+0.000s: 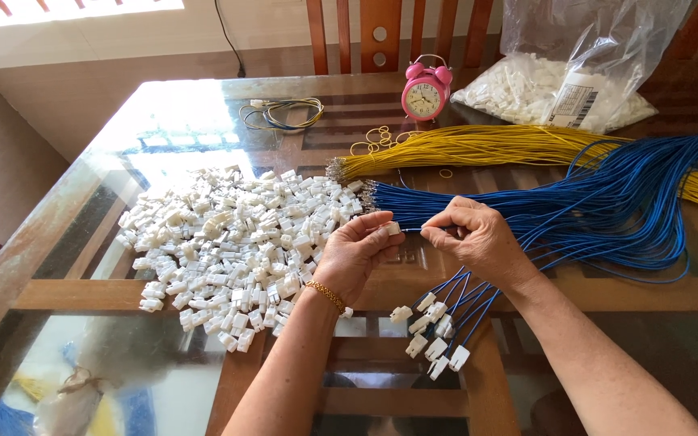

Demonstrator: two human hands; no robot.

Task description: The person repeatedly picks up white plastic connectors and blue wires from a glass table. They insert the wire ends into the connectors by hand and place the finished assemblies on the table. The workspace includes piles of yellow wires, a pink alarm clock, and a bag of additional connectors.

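Fingers of the left hand [355,252] pinch a small white connector [393,228] over the middle of the glass bench [82,210]. Those of the right hand [478,238] close on a blue wire [410,230], whose tip seems to meet the connector. Loose white connectors [236,242] lie heaped to the left; blue [607,206] and yellow wire bundles [478,145] stretch away right.

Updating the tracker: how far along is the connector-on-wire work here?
Early. Done: a small cluster of finished blue wires with white connectors lies near the right wrist. In hand: the left hand holds a white connector while the right hand brings a blue wire to it. Left: the big pile of loose connectors, most of the blue wire bundle and the whole yellow wire bundle.
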